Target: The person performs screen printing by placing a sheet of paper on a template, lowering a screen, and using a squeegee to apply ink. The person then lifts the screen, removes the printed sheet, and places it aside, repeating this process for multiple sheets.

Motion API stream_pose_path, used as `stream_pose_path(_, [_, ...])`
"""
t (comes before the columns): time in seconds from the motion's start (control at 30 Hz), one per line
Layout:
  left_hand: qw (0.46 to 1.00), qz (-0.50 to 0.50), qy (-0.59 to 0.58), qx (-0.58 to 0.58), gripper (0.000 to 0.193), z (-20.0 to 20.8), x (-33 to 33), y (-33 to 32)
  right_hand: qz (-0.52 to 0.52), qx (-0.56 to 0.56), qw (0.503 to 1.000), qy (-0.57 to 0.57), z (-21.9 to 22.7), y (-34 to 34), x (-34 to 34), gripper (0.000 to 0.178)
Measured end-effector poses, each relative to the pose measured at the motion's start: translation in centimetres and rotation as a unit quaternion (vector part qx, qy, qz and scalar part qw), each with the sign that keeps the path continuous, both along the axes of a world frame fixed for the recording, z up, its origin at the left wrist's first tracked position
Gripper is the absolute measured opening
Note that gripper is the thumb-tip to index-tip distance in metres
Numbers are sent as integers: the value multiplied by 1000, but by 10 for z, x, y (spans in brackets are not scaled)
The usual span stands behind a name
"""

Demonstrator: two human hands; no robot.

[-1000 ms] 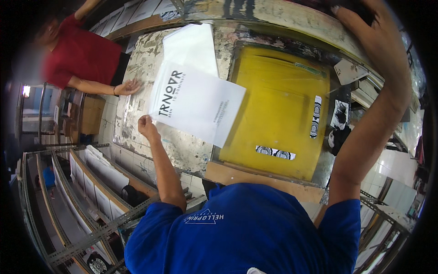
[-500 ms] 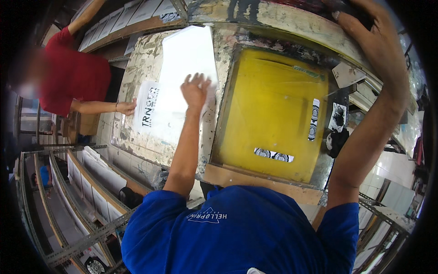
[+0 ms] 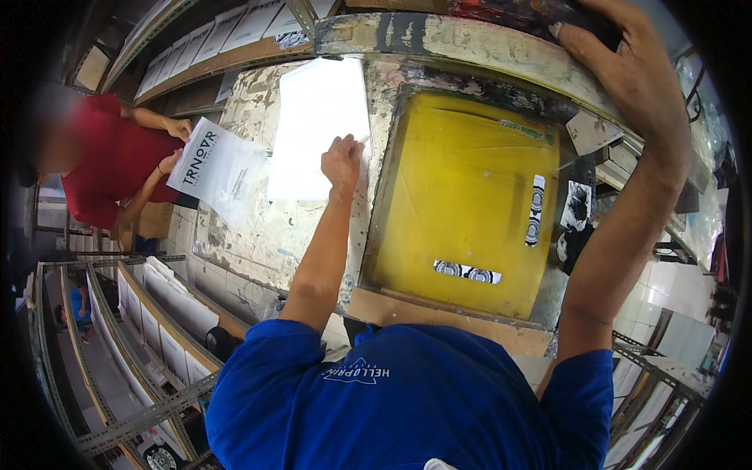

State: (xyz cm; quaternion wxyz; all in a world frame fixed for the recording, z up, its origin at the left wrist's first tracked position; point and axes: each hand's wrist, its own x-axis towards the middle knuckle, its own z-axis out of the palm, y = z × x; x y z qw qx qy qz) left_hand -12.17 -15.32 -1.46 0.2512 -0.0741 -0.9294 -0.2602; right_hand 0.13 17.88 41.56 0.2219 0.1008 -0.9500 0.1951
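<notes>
Left hand (image 3: 342, 164) curled beside white sheets (image 3: 316, 117); right hand (image 3: 627, 64) stretched forward.

Plain white sheets (image 3: 317, 117); yellow screen (image 3: 462, 200); blue shirt (image 3: 423, 399).

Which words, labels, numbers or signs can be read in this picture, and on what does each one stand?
Wording is not copied here; only its places are given.
White printed sheet, at left: large dark lettering, legible; smaller lines too small to read.
Blue shirt: white lettering with a triangular outline, upside down.
Strips on the yellow panel: round black emblems; any lettering too small to read.
Sheets on the upper-left shelf: dark print, too small to read.
</notes>
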Motion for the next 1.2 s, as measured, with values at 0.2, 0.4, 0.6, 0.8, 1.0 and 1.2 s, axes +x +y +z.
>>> stream_pose_path(0.2, [982,30,-162,91,23,46,23,25,27,-27,999,17,-3,4,2,45])
stream_pose_path(0.4, [932,-214,-292,-19,56,58,98,52,17,16,996,90,-12,5,3,44])
stream_pose_path(0.6, [911,-324,-213,-140,78,16,111,113,63,-4,998,12,11,11,6,39])
stream_pose_path(0.8, [871,-417,-213,-149,79,15,115,181,131,11,986,108,-7,25,1,40])
stream_pose_path(1.0, [855,-428,-233,-181,83,21,138,193,121,-45,991,26,3,27,3,40])
stream_pose_path(1.2, [866,-432,-210,-140,83,15,151,193,124,-35,990,61,-4,28,-1,41])
